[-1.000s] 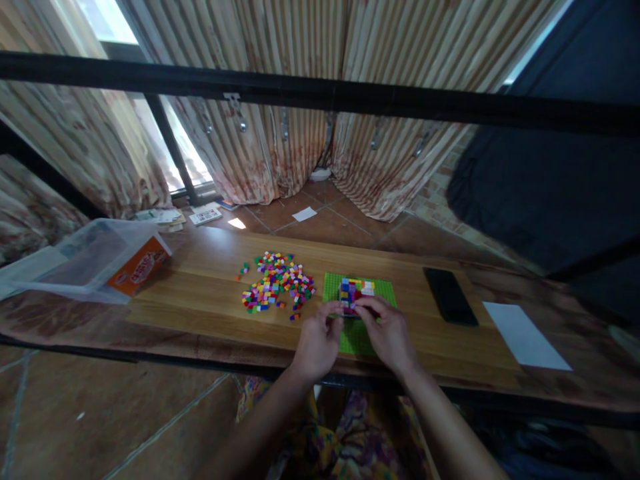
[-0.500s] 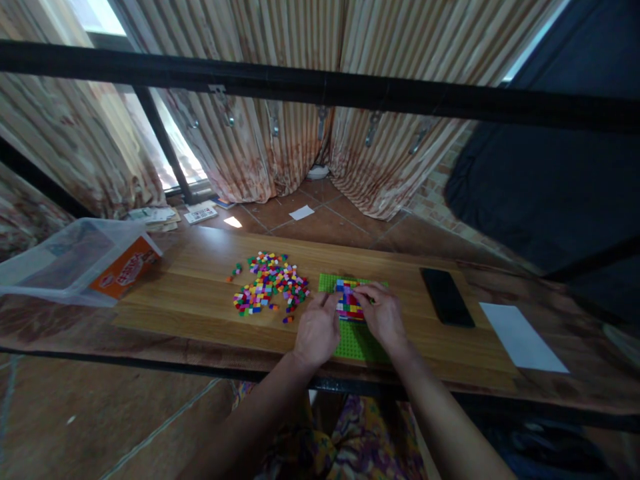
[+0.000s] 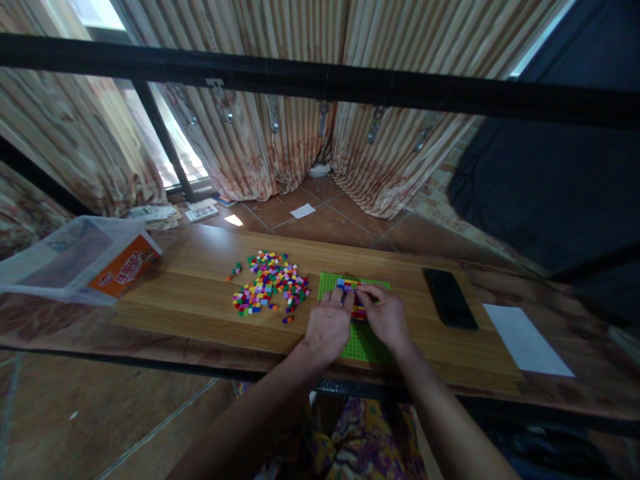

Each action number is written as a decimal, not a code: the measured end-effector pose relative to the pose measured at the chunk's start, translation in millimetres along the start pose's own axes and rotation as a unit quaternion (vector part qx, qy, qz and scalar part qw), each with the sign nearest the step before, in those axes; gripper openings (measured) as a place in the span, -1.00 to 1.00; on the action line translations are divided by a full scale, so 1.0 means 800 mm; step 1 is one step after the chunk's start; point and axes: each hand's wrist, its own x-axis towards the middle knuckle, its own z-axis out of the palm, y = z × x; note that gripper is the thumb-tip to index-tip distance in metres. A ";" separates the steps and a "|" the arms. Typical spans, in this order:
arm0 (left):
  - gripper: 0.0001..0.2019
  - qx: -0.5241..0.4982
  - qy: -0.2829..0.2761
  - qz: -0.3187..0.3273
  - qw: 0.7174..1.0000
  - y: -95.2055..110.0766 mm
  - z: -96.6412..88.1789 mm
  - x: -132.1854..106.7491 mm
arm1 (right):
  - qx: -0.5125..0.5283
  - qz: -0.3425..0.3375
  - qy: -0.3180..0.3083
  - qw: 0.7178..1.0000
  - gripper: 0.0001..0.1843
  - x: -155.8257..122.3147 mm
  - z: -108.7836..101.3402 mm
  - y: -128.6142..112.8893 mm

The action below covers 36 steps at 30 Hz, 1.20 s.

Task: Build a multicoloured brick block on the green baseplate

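A green studded baseplate (image 3: 363, 343) lies on the wooden board, with a block of multicoloured toy bricks (image 3: 358, 311) built up on it. My left hand (image 3: 329, 325) reaches over the left side of this block, its fingers closed together and its fingertips on the bricks. From the right, my right hand (image 3: 386, 319) has thumb and index finger pinched at the block's top. Whatever small piece may sit in that pinch is hidden by the fingers. Both hands cover much of the block, and their fingertips nearly meet.
A heap of loose small bricks (image 3: 270, 280) spreads left of the baseplate. Further left stands a clear plastic bin (image 3: 65, 257) with an orange label. A black phone (image 3: 450, 298) and a white sheet of paper (image 3: 527, 340) lie to the right. A dark metal bar (image 3: 320, 80) crosses in front.
My left hand has slid right over the bricks, covering more of the block and coming closer to my right hand. The right hand stays at the block, its fingers slightly shifted.
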 end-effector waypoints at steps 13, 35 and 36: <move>-0.59 0.009 -0.009 -0.010 1.000 0.006 0.000 0.004 | 0.074 0.099 0.048 0.991 -0.73 0.007 0.012 0.003; -0.86 -0.036 0.090 -0.214 0.972 -0.088 0.021 -0.107 | -0.003 -0.044 -0.096 0.994 -0.77 -0.072 0.047 -0.093; -0.87 -0.029 0.076 -0.220 0.972 -0.090 0.019 -0.102 | -0.027 -0.050 -0.107 0.993 -0.75 -0.069 0.060 -0.097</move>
